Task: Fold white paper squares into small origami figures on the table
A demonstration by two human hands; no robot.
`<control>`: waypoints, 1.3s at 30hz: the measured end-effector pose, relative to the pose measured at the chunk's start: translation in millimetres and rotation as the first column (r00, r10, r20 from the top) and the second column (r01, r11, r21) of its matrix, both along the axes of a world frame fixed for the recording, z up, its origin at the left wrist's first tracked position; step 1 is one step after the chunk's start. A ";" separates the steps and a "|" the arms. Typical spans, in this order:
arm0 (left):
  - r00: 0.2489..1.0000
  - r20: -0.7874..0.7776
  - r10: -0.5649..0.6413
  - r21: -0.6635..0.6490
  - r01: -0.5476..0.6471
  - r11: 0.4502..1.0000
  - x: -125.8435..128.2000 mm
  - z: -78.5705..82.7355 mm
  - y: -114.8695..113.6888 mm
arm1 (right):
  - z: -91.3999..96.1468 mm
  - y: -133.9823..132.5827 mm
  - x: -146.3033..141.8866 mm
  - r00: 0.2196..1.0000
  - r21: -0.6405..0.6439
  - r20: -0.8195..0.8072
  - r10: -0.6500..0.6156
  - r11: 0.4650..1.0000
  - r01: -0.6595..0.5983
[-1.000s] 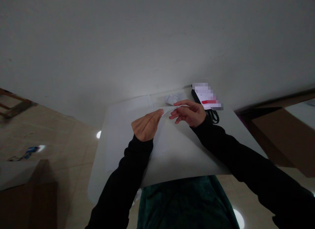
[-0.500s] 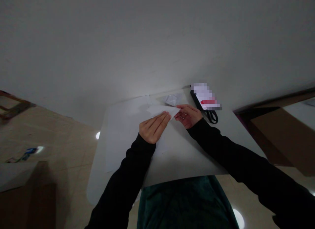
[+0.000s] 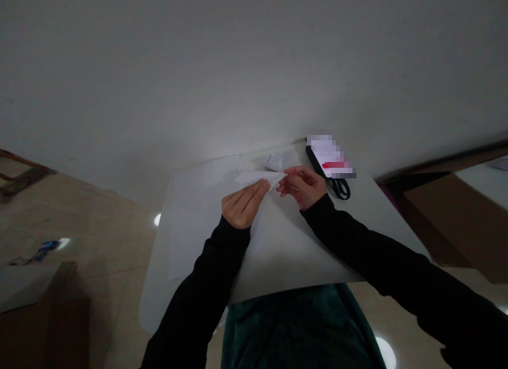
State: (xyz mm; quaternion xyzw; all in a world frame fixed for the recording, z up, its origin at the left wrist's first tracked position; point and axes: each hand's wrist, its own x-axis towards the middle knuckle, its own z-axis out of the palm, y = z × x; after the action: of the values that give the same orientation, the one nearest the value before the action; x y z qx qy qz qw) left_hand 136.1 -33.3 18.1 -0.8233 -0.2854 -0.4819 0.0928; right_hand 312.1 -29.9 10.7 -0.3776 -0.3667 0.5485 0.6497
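Note:
A folded piece of white paper [image 3: 254, 177] is between my two hands, just above the white table [image 3: 301, 258]. My left hand [image 3: 244, 204] grips its near edge, fingers pressed together and the thumb hidden. At the paper's pointed right end, my right hand [image 3: 304, 186] pinches the tip between thumb and forefinger, the other fingers curled loosely. Right behind the paper lies another folded white paper shape [image 3: 277, 161]. Flat white sheets [image 3: 194, 221] are under and to the left of my left hand.
A phone [image 3: 329, 156] with a lit, blurred screen rests at the back right on a dark case, its black strap [image 3: 342, 189] beside my right wrist. A wall [image 3: 254, 83] borders the table's far edge. Cardboard [image 3: 452, 221] stands at the right.
My left hand has shifted slightly left along the paper. The right hand still pinches the tip, with its lower fingers a little more spread from the paper.

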 end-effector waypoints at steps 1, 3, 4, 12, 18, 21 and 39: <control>0.998 0.054 0.025 0.000 -0.025 1.000 -0.5 0.3 1.5 | 1.6 -0.2 0.8 0.997 0.053 0.077 -0.002 0.999 -0.002; 0.989 0.133 0.070 -0.034 -0.066 0.997 -0.4 2.9 2.8 | 4.4 0.6 4.1 0.968 0.138 0.249 -0.042 0.990 0.007; 0.984 0.155 0.089 -0.057 -0.081 0.995 0.1 4.9 2.7 | 5.6 1.5 6.5 0.940 0.175 0.335 -0.063 0.985 0.004; 0.952 0.245 0.183 -0.162 -0.146 0.976 8.0 13.9 -1.3 | 5.7 12.7 25.6 0.742 0.467 0.603 -0.293 0.883 -0.031; 0.868 0.414 0.276 -0.443 -0.073 0.894 13.8 15.4 -1.5 | 10.9 11.9 28.6 0.618 0.628 0.651 -0.442 0.770 -0.111; 0.817 0.468 0.338 -0.558 -0.025 0.830 16.3 15.0 -1.7 | 16.3 9.2 27.8 0.624 0.625 0.651 -0.432 0.772 -0.117; 0.583 0.648 0.491 -0.733 0.300 0.610 28.1 9.2 1.5 | 9.7 9.6 18.2 0.900 0.092 0.436 -0.027 0.996 -0.015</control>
State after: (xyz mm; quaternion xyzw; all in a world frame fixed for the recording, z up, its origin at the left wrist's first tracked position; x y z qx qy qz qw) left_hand 164.2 -31.8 27.3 -0.4430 -0.5242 -0.6155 -0.3875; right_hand 330.4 -20.3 20.4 -0.4611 -0.5271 0.4303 0.5696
